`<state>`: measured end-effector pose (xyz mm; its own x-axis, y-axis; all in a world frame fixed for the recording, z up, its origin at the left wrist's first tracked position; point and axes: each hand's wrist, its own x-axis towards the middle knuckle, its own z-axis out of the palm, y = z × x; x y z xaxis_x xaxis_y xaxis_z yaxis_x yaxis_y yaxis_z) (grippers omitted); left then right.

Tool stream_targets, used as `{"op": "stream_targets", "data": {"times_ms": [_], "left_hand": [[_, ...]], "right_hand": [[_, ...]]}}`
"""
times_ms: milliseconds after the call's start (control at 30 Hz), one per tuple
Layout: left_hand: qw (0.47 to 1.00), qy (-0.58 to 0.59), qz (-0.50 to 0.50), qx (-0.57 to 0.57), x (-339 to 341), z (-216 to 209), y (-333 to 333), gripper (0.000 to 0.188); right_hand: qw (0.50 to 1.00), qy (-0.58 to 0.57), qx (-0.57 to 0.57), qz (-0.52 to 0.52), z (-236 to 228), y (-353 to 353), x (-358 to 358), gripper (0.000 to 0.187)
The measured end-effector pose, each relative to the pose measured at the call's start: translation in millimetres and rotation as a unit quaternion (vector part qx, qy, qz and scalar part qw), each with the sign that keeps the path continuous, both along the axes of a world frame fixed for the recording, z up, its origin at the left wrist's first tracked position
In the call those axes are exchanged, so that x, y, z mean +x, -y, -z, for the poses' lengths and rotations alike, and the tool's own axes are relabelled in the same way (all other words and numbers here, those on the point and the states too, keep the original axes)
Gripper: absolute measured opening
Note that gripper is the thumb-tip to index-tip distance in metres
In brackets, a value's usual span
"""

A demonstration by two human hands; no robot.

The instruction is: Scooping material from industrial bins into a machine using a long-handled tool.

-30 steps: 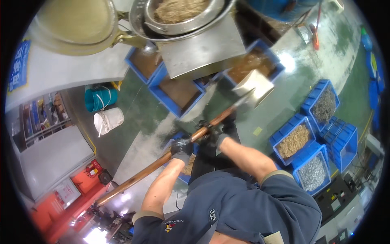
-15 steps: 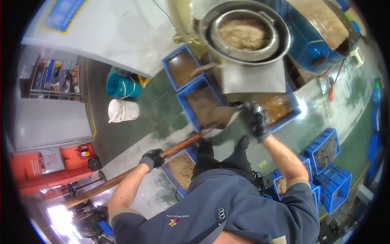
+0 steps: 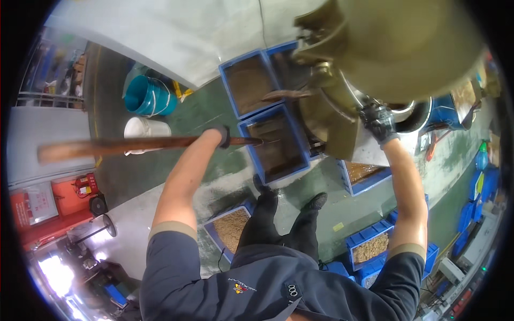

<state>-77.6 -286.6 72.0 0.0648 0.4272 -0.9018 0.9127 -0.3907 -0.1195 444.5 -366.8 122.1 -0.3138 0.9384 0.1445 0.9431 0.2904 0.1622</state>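
My left hand, in a dark glove, is closed round the wooden shaft of a long-handled tool. The shaft lies almost level, and its far end reaches into a blue bin with dark contents; the tool's head cannot be made out. My right hand, in a wet black glove, has its fingers curled at the metal rim of a machine, under a large beige round cover. What those fingers grip is hidden. The cover hides most of the steel bowl below it.
Another blue bin adjoins at the far left. A bin of brown liquid stands below the machine. Tan shreds fill a bin by my left leg and another at right. Teal and white buckets stand left.
The beige cover now hangs over the bowl, which was uncovered before. My right hand has moved up to the machine. The tool's shaft has swung from slanting to nearly level.
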Motion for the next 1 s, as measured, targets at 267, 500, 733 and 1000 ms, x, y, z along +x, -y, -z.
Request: {"op": "stream_targets", "data": {"times_ms": [267, 500, 733, 1000], "left_hand": [[0.986, 0.004, 0.167, -0.001, 51.7, 56.2, -126.0, 0.053], [0.956, -0.032, 0.274, 0.106, -9.9, 84.0, -227.0, 0.045], [0.923, -0.07, 0.333, 0.177, 80.3, 69.5, -274.4, 0.034], [0.715, -0.36, 0.502, 0.328, 47.8, 126.0, -293.3, 0.017]], "right_hand": [[0.99, 0.122, 0.023, -0.068, 64.7, 21.8, 71.4, 0.039], [0.812, -0.509, -0.226, 0.171, -66.9, -9.4, -80.2, 0.031], [0.798, -0.444, -0.23, 0.336, -108.4, -24.4, -80.7, 0.029], [0.879, -0.328, -0.218, 0.268, -101.2, -26.5, -83.1, 0.03]]}}
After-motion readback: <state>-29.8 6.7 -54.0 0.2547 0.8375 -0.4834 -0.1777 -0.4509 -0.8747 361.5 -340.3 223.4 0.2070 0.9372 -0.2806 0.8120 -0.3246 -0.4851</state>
